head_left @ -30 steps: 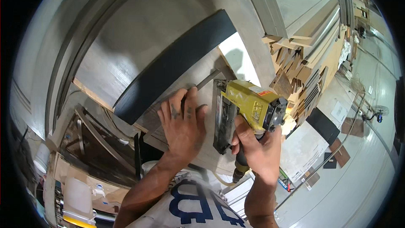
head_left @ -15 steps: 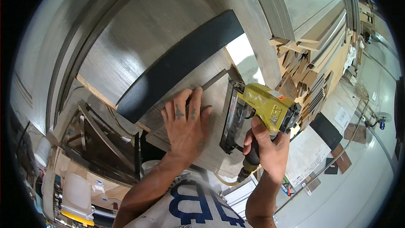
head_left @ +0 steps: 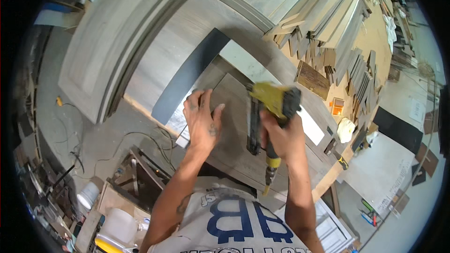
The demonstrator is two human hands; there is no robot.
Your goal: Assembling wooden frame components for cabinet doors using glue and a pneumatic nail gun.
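My right hand [head_left: 286, 136] is wrapped round the grip of a yellow-green and black nail gun [head_left: 276, 100], which is blurred by motion. An air hose fitting [head_left: 270, 173] hangs from the foot of its grip. Beneath the gun is a grey wood-grain panel [head_left: 232, 129] with a narrow raised strip. My left hand [head_left: 204, 122] lies on the panel's left edge, fingers stretched out and thumb apart. Beyond the fingers is a dark blue-grey curved board [head_left: 192, 72], resting on the larger grey worktop [head_left: 152, 61].
Loose wood strips [head_left: 323, 23] lie heaped at the upper right, beside a dark wooden block [head_left: 312, 80]. A tape measure [head_left: 343, 161] sits on the bench's right edge. To the left leans a large grey door panel [head_left: 98, 51]. A white bucket [head_left: 89, 194] stands at the lower left.
The whole view has shifted, bringing in more of the bench and floor. The nail gun has turned in my right hand and blurred. My left hand now lies nearer the panel's left edge.
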